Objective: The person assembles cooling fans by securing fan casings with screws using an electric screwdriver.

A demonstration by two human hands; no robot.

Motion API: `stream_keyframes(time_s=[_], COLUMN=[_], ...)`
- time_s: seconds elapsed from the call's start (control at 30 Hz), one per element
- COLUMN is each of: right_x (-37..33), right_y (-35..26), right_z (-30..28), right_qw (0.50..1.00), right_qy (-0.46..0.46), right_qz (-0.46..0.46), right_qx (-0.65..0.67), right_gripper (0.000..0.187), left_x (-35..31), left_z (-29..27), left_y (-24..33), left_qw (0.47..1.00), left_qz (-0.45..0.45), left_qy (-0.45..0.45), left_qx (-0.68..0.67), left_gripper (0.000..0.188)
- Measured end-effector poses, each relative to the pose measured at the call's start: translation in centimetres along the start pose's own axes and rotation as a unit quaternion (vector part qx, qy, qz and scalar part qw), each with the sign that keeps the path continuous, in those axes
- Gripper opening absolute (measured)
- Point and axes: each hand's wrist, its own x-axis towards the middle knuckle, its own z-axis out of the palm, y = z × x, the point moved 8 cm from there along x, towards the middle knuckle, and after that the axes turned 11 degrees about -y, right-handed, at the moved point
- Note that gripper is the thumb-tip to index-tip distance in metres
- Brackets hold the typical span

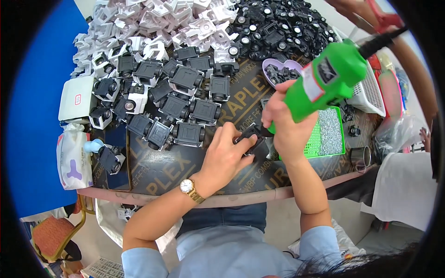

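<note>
My right hand (293,134) is wrapped around a green electric screwdriver (294,103), whose cord leaves its top toward the upper right. Its lower end meets a small black plastic housing (250,137) on the dark table. Fingers of my left hand (223,155) grip that housing from the near left side; the contact point of the screwdriver tip is hard to make out. Just right of my right hand lies a green tray (344,143) of small silver screws. Left of my left hand stand several black-and-white assembled housings (185,79).
White plastic parts (153,21) and black parts (278,30) are heaped at the back. A purple bowl (265,69) of black pieces and a white basket (371,92) stand right. A white box (76,98) and wipes pack (72,157) sit left. Another person's arm (415,65) reaches in at the right.
</note>
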Motion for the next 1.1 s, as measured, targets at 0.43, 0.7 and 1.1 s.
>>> stream_keyframes(time_s=[0.43,0.7,1.1], right_x=[1.4,0.4,0.2], right_y=[-6.4,-1.6,-1.3], right_z=[-4.7,-6.3,-6.9], right_qw=[0.989,0.994,0.998], right_qy=[-0.01,-0.038,-0.03], right_qz=[-0.139,-0.07,-0.052], right_qx=[-0.051,-0.078,-0.032], right_gripper=[0.052,0.067,0.067], left_x=[-0.3,0.6,0.6], left_z=[0.6,1.0,0.8], left_y=[-0.1,-0.7,-0.5], left_qw=[1.0,0.999,1.0], left_qz=[-0.014,-0.022,-0.014], left_qy=[0.005,-0.018,-0.017], left_qx=[0.011,-0.029,-0.016], left_gripper=[0.045,0.044,0.052])
